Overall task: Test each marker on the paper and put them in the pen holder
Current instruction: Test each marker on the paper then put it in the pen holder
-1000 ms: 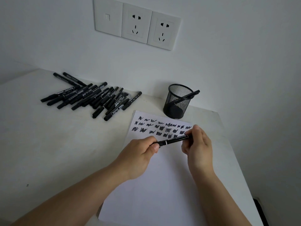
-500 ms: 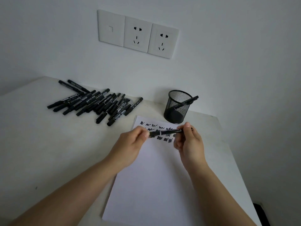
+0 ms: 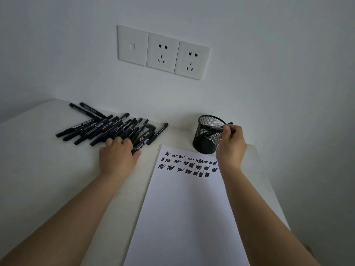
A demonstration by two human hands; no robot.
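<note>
A white sheet of paper [image 3: 188,208] lies on the table, with several black scribbles across its top. Behind it stands a black mesh pen holder [image 3: 208,135] with a marker leaning inside. My right hand [image 3: 230,144] holds a capped black marker [image 3: 216,128] at the holder's rim, its tip pointing over the opening. To the left lies a pile of several black markers [image 3: 113,127]. My left hand [image 3: 119,152] rests on the pile's near edge, fingers closing around one marker [image 3: 141,146].
The white table [image 3: 48,169] meets the wall at the back; its right edge runs just past the paper. A wall plate with two sockets [image 3: 163,51] hangs above the pile.
My hands have separated. The right hand carried the marker from above the paper up to the pen holder. The left hand let go and reached left to the marker pile.
</note>
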